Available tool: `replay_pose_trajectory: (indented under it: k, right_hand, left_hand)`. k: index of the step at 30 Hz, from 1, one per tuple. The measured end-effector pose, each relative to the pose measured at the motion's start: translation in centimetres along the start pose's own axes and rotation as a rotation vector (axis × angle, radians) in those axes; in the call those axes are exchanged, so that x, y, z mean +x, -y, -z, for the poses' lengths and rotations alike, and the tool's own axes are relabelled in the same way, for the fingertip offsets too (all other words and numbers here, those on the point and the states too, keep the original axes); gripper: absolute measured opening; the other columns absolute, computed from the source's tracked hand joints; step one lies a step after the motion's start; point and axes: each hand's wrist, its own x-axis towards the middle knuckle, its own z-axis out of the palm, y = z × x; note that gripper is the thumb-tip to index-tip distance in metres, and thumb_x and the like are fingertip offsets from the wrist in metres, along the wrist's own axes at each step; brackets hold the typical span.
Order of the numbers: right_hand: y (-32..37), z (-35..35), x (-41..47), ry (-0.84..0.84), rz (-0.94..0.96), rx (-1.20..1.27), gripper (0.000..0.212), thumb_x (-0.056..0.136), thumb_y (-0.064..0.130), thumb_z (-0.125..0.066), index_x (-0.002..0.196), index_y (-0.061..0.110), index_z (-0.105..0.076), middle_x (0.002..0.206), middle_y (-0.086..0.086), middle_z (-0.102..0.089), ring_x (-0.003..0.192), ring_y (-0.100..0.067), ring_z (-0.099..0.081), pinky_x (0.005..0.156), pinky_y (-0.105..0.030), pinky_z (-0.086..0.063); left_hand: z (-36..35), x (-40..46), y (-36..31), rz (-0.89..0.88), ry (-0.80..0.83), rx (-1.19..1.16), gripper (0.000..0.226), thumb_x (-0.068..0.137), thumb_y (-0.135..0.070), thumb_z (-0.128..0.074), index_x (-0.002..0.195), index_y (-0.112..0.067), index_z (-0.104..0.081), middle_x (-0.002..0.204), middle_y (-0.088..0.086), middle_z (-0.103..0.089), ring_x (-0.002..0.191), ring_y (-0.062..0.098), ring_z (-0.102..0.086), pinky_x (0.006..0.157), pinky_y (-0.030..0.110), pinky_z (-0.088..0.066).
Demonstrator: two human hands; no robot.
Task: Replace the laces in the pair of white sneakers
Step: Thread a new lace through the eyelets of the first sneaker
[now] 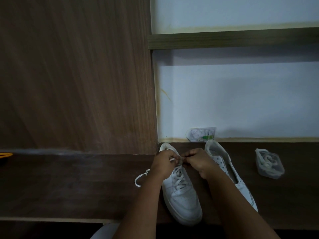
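Dark wooden desk: both hands pinch flat lace.

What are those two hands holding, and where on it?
Both the left hand and right hand pinch the flat white shoelace at its upper end, near the laced white sneaker's top eyelets.

Two white sneakers on the dark desk: one laced, one without laces. One lace in view, threaded through the nearer shoe, one loose end trailing left. Two hands, left and right, both at that shoe's top eyelets. Two small clear packets: one flat against the wall, one lying at right with a coiled white lace inside. One orange cord at far left edge. One wooden shelf on the wall.
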Motion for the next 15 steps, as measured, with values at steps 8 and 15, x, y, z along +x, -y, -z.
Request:
replay_pose_trajectory:
  k: [8, 15]
  right_hand:
    - [-0.26, 0.1, 0.14, 0.002, 0.008, 0.008, 0.014, 0.082, -0.008, -0.065, 0.096, -0.007, -0.069, 0.095, -0.025, -0.069, 0.075, -0.023, -0.067, 0.055, -0.02, -0.054]
    - [-0.14, 0.02, -0.17, 0.006, 0.028, 0.02, 0.014, 0.08, -0.004, -0.069, 0.094, -0.005, -0.071, 0.092, -0.023, -0.071, 0.077, -0.025, -0.068, 0.06, -0.022, -0.056]
  left_hand:
    - [-0.55, -0.16, -0.19, -0.003, -0.11, 0.041, 0.012, 0.091, -0.008, -0.062, 0.091, -0.015, -0.071, 0.094, -0.002, -0.068, 0.078, 0.005, -0.058, 0.059, 0.0, -0.036]
    - [-0.7, -0.49, -0.36, -0.068, -0.193, 0.284, 0.017, 0.092, -0.018, -0.058, 0.103, -0.018, -0.07, 0.108, 0.001, -0.066, 0.1, 0.02, -0.062, 0.079, 0.03, -0.049]
